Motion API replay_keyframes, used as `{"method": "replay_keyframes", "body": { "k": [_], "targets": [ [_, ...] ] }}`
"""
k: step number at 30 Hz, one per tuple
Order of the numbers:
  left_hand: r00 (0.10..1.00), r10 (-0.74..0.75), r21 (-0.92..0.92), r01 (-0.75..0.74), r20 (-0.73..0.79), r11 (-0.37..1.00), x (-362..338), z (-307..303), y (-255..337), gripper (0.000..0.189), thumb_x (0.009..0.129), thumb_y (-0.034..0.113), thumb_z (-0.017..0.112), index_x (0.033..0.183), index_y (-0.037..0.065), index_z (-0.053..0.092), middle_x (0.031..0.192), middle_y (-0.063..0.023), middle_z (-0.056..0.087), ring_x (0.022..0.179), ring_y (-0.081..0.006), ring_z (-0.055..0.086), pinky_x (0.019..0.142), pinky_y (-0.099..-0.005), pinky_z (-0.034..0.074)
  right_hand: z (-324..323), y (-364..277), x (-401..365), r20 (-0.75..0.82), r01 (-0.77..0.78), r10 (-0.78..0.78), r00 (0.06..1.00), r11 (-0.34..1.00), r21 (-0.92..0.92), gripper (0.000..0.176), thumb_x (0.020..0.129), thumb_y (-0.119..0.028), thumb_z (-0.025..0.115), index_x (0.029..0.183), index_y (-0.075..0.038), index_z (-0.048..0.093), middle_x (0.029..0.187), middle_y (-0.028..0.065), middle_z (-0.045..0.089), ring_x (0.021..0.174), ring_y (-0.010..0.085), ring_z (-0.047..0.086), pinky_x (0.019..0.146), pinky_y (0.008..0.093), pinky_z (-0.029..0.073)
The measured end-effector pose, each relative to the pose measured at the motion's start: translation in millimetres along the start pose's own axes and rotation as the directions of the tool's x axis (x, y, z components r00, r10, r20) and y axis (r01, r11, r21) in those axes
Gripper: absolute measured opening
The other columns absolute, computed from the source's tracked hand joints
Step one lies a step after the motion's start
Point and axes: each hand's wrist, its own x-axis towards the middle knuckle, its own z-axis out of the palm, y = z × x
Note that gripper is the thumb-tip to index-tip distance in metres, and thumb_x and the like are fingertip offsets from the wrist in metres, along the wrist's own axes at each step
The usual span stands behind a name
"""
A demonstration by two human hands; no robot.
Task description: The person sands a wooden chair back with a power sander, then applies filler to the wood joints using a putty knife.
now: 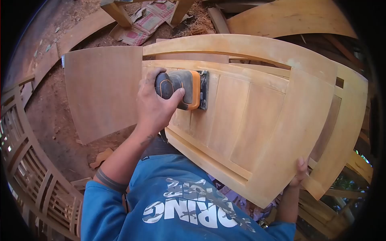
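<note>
An orange and black power sander (183, 89) rests with its pad against the slatted face of a pale wooden panel (229, 108). My left hand (155, 100) is wrapped round the sander's black grip, thumb on its body. At the panel's lower right edge is my right hand (299, 172), its fingertips showing on the near face and the rest partly hidden behind the wood. The panel is tilted across my lap, with an arched top rail (225, 44) and an open slot below that rail.
A flat wooden board (104, 88) lies left of the panel. Slatted wooden frames (36, 160) stand at the far left. Beyond are a printed paper sack (148, 24), wooden legs, wood shavings and a curved board (293, 18). More timber pieces lie at the lower right.
</note>
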Motion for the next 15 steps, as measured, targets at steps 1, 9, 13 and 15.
{"method": "replay_keyframes", "body": {
  "k": [1,9,13,15],
  "targets": [
    [0.999,-0.034,-0.009,0.034,0.009,0.999,-2,0,-6,0.057,0.071,0.023,0.074,0.119,0.008,0.047,0.101,-0.0144,0.053,0.095,-0.0259,0.054,0.083,-0.0362,0.044,-6,4,1,-0.018,0.001,-0.001,1.0,0.999,-0.049,0.063,0.085,-0.033,0.046,0.136,0.0,0.027,0.123,0.0165,0.047,0.109,0.0271,0.053,0.09,0.0388,0.046],
    [0.99,-0.028,-0.043,0.035,0.139,0.998,-108,-1,-3,0.058,0.066,0.014,0.076,0.115,0.003,0.046,0.104,-0.0154,0.05,0.097,-0.0282,0.053,0.085,-0.0379,0.044,4,-21,-7,-0.052,-0.001,-0.002,0.999,0.999,-0.047,0.064,0.084,-0.031,0.047,0.136,0.001,0.026,0.125,0.0159,0.045,0.108,0.0258,0.052,0.089,0.0373,0.046],
    [0.994,0.085,-0.097,-0.078,0.065,0.992,-69,3,12,0.058,0.067,0.016,0.076,0.116,0.003,0.047,0.104,-0.0148,0.05,0.094,-0.0271,0.054,0.083,-0.0367,0.044,3,-22,-7,-0.054,0.015,-0.019,0.998,0.997,-0.081,0.064,0.084,-0.031,0.047,0.136,0.001,0.026,0.125,0.016,0.045,0.109,0.0258,0.052,0.088,0.0377,0.046],
    [1.0,-0.007,-0.066,0.008,0.025,0.998,-36,5,10,0.058,0.069,0.019,0.075,0.117,0.004,0.047,0.106,-0.0152,0.051,0.095,-0.0264,0.054,0.083,-0.0361,0.044,-3,-18,-8,-0.052,0.004,-0.009,0.999,0.995,-0.102,0.063,0.084,-0.031,0.046,0.136,0.001,0.027,0.125,0.0161,0.045,0.109,0.0259,0.052,0.088,0.0377,0.047]
  ]
}}
